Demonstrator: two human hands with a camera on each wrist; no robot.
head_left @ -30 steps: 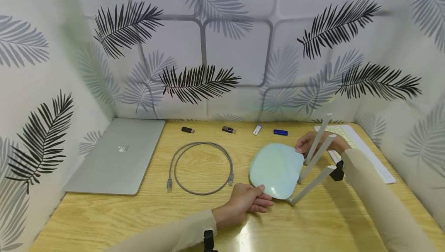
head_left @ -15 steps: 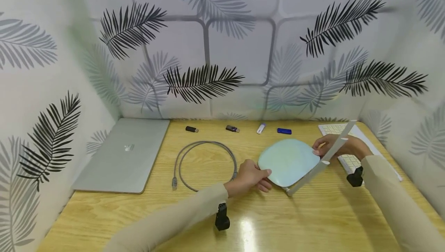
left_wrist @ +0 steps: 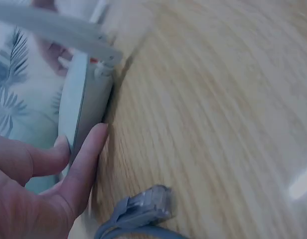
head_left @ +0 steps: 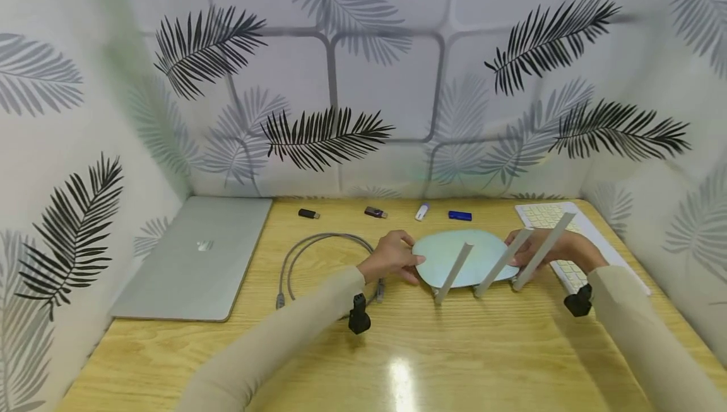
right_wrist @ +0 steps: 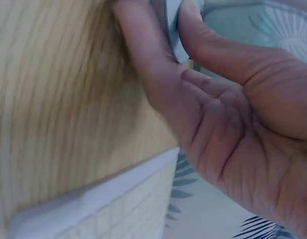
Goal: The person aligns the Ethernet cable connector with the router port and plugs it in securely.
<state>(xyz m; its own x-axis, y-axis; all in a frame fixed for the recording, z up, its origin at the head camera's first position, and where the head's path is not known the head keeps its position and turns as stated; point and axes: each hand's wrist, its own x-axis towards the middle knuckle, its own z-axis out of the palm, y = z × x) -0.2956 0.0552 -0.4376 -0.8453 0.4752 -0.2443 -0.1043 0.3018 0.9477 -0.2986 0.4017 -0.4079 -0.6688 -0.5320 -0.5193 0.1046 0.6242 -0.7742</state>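
A pale mint Wi-Fi router [head_left: 440, 254] with three light grey antennas is held between both hands, right of the table's middle. Its antennas point up from the side nearest me. My left hand [head_left: 390, 257] pinches the left end; in the left wrist view the thumb lies over the top and a finger under the edge of the router [left_wrist: 76, 99]. At the other end my right hand [head_left: 553, 247], partly behind the antennas, pinches the edge between thumb and fingers, as the right wrist view shows with the right hand [right_wrist: 228, 114].
A coiled grey network cable [head_left: 289, 260] lies by my left hand, its plug [left_wrist: 148, 206] close to the fingers. A closed laptop [head_left: 193, 260] is at left, a white keyboard [head_left: 610, 254] at right. Several USB sticks, including a blue one [head_left: 460, 216], line the back.
The router has turned so its antennas swing from the right side to the side nearest me. My left hand has moved up and away from me; my right hand shifted slightly right.
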